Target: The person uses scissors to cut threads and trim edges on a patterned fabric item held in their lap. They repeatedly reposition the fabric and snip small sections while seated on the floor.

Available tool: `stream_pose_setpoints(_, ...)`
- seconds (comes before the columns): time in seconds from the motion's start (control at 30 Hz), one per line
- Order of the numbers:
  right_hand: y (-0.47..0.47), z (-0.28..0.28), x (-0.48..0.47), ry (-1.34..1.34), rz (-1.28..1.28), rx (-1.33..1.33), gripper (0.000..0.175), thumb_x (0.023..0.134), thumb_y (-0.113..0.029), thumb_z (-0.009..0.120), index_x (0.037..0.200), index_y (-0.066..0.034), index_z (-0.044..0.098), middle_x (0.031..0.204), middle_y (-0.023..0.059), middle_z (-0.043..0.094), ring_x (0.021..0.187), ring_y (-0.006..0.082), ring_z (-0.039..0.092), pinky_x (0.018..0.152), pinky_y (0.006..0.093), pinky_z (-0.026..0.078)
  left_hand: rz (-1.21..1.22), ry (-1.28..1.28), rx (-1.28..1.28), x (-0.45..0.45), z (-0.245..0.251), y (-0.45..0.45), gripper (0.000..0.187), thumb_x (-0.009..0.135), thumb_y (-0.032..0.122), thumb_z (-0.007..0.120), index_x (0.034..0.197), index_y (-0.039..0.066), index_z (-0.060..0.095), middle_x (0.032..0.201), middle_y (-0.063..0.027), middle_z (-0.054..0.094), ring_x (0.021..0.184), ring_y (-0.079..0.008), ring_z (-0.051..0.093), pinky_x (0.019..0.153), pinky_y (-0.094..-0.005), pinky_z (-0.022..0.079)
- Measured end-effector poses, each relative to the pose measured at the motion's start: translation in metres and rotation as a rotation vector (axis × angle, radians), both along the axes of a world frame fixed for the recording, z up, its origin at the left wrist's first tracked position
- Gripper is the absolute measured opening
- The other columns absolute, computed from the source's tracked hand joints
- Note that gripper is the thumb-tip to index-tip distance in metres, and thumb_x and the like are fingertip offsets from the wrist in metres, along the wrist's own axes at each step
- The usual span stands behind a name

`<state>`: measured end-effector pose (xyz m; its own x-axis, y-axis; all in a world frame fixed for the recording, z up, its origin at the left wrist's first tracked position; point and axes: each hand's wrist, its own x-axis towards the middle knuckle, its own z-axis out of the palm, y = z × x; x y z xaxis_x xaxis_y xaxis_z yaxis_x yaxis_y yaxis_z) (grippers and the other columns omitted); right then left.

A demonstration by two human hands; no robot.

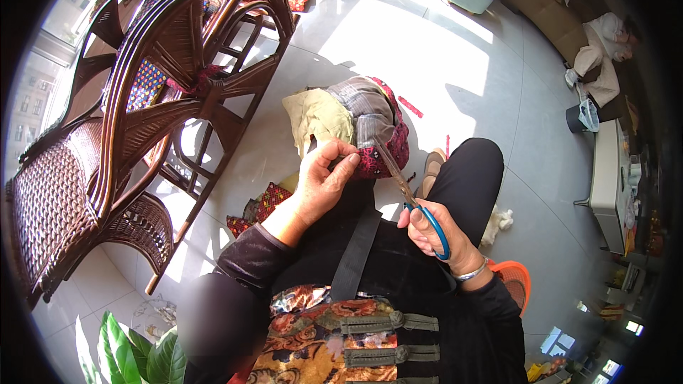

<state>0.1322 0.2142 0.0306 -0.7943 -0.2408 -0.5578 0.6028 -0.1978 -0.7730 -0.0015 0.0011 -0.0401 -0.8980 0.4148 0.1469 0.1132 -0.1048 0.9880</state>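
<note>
Blue-handled scissors point(408, 192) are in my right hand point(440, 232), their metal blades pointing up and left over a bundle of cloth. My left hand point(325, 176) pinches something small and dark between thumb and fingertips, too small to name, at the bundle's near edge. The bundle holds a pale yellow cloth point(320, 114), a grey plaid cloth point(357, 98) and a dark red patterned cloth point(376, 164). A black strap point(356, 258) runs down my front. Red patterned cloth pieces point(269, 202) lie beyond my left forearm.
A brown rattan rocking chair point(213, 112) stands at left, a leafy plant point(120, 349) below it. Red strips point(410, 106) and white fluff point(497, 224) lie on the tiled floor. An orange basket point(515, 282) sits by my right elbow. Another person point(603, 58) sits at upper right near a bin point(576, 118).
</note>
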Motion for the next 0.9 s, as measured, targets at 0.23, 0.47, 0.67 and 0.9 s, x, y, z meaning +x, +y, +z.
stream_pose_setpoints(0.23, -0.005, 0.005, -0.003, 0.095, 0.047, 0.125, 0.043, 0.097, -0.049, 0.063, 0.090, -0.0077, 0.055, 0.062, -0.0084, 0.042, 0.048, -0.0002, 0.037, 0.043, 0.0188, 0.027, 0.002, -0.123, 0.020, -0.001, 0.001, -0.001, 0.010, 0.098, 0.011, 0.064, 0.094, 0.001, 0.064, 0.079, 0.0030, 0.057, 0.071, -0.0052, 0.050, 0.064, -0.0219, 0.043)
stream_pose_setpoints(0.47, -0.014, 0.003, -0.024, 0.230, -0.154, 0.220, 0.030, 0.098, -0.033, 0.067, 0.102, -0.0053, 0.055, 0.068, -0.0025, 0.052, 0.049, 0.0023, 0.045, 0.044, 0.0172, 0.036, 0.037, 0.146, -0.091, 0.002, 0.011, -0.003, 0.005, 0.093, 0.004, 0.066, 0.091, 0.001, 0.064, 0.081, -0.0022, 0.059, 0.072, -0.0107, 0.053, 0.065, -0.0252, 0.043)
stream_pose_setpoints(0.67, -0.020, -0.020, -0.045, 0.285, -0.296, 0.160, 0.029, 0.098, -0.032, 0.065, 0.102, -0.0064, 0.054, 0.079, 0.0026, 0.063, 0.057, 0.0044, 0.057, 0.047, 0.0170, 0.042, 0.068, 0.441, -0.174, 0.005, 0.029, -0.002, 0.008, 0.085, -0.004, 0.068, 0.090, -0.001, 0.063, 0.086, -0.0109, 0.062, 0.073, -0.0224, 0.058, 0.066, -0.0312, 0.046)
stream_pose_setpoints(0.9, -0.017, -0.041, -0.039, 0.336, -0.412, 0.141, 0.030, 0.094, -0.026, 0.072, 0.107, -0.0061, 0.054, 0.081, 0.0022, 0.063, 0.060, 0.0054, 0.058, 0.054, 0.0189, 0.046, -0.058, 0.706, -0.269, 0.005, 0.041, 0.003, 0.016, 0.075, -0.005, 0.072, 0.085, 0.002, 0.062, 0.077, -0.0112, 0.059, 0.072, -0.0315, 0.061, 0.087, -0.0449, 0.052)
